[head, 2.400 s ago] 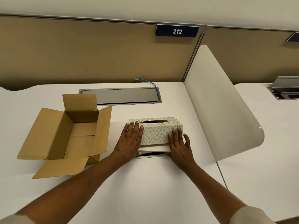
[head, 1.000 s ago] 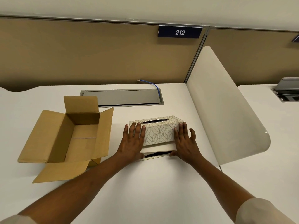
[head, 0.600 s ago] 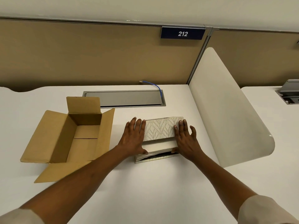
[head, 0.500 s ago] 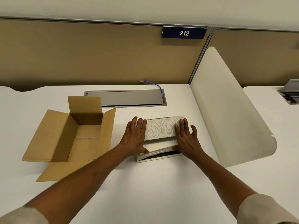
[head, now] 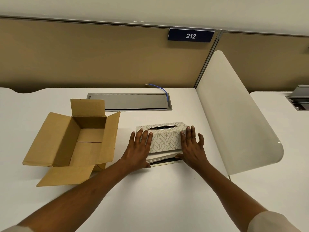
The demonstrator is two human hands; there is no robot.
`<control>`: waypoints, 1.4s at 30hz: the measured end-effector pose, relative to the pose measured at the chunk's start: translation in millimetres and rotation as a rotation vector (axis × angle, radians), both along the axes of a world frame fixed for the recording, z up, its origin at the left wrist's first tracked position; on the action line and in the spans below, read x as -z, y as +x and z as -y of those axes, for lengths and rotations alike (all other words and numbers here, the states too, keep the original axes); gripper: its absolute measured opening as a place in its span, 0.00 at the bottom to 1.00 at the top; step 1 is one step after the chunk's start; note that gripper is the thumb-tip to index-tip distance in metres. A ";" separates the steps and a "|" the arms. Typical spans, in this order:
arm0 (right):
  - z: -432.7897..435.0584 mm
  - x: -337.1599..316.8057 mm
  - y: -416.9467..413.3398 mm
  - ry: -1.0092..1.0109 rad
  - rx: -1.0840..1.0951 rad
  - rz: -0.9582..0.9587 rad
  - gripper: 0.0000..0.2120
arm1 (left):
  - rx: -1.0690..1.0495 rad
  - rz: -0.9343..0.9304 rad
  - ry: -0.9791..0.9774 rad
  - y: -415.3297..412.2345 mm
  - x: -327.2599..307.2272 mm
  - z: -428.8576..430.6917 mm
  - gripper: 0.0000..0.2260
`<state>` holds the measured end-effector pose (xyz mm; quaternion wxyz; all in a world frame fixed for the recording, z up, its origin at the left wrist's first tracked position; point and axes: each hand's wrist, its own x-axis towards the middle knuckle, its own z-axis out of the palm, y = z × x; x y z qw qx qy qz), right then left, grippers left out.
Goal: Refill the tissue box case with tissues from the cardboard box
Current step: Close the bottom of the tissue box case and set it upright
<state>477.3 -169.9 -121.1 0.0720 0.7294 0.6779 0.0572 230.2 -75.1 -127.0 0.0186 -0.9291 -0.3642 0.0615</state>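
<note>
The leaf-patterned tissue box case (head: 164,140) stands on the white desk, its oval slot facing up. A white stack of tissues (head: 160,157) shows below its lifted near edge, above the case's base plate (head: 164,164). My left hand (head: 138,150) lies flat against the case's left end, thumb under the tissues. My right hand (head: 192,148) presses the right end, fingers spread. The brown cardboard box (head: 73,141) sits open to the left, its inside bare.
A grey cable hatch (head: 129,102) with a blue network cable (head: 159,88) lies behind the case. A white curved divider (head: 234,114) rises on the right. Tan partition panels with a "212" sign (head: 190,36) close the back.
The case had been tipped away so its slot face was out of sight; now it is back with the slot on top. Both hands stayed at its ends.
</note>
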 end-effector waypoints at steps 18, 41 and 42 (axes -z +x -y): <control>9.8 13.8 -4.6 -0.014 0.084 -0.003 0.54 | 0.138 -0.013 0.169 -10.6 11.4 9.7 0.47; -4.3 5.6 -27.9 -0.006 0.189 -0.120 0.60 | 0.023 0.015 0.060 -4.5 1.0 13.8 0.51; -4.7 5.3 -26.5 -0.008 0.185 -0.114 0.60 | 0.022 0.019 0.057 -4.4 0.0 13.5 0.51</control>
